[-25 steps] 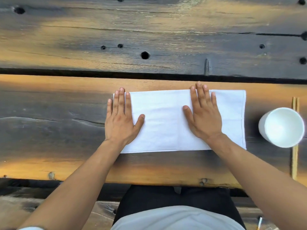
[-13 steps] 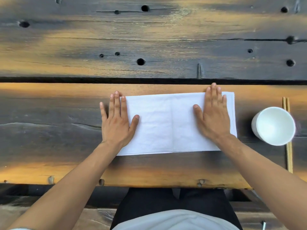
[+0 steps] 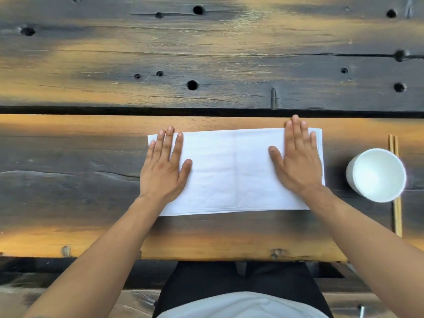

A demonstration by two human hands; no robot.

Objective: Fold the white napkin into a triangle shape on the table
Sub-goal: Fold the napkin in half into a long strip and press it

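1. The white napkin [image 3: 234, 171] lies flat on the near plank of the wooden bench [image 3: 68, 203], folded into a long rectangle with its long sides running left to right.
2. A faint vertical crease runs down the middle of the napkin, splitting it into two roughly equal halves.
3. The left hand [image 3: 164, 167] rests palm down on the left end of the napkin, fingers straight and slightly spread, thumb angled out to the right. Its grip is slack: nothing is pinched or curled round.
4. The outer fingers of the left hand sit at the napkin's left edge, and the fingertips reach its far edge.
5. The right hand [image 3: 297, 164] presses flat on the right end of the napkin, fingers straight and close together, thumb pointing left. Its grip is likewise flat and unclenched, holding nothing.
6. The right hand's fingertips reach just past the far edge of the napkin onto bare wood; a narrow strip of cloth shows to the right of the hand.
7. A white cup [image 3: 376, 174] stands upright on the bench to the right of the napkin, apart from it.
8. A pair of wooden chopsticks [image 3: 396, 203] lies beside the cup on its right side, partly hidden behind it, pointing away from the person.
9. A dark gap separates the near plank from the far plank, which has several round holes.
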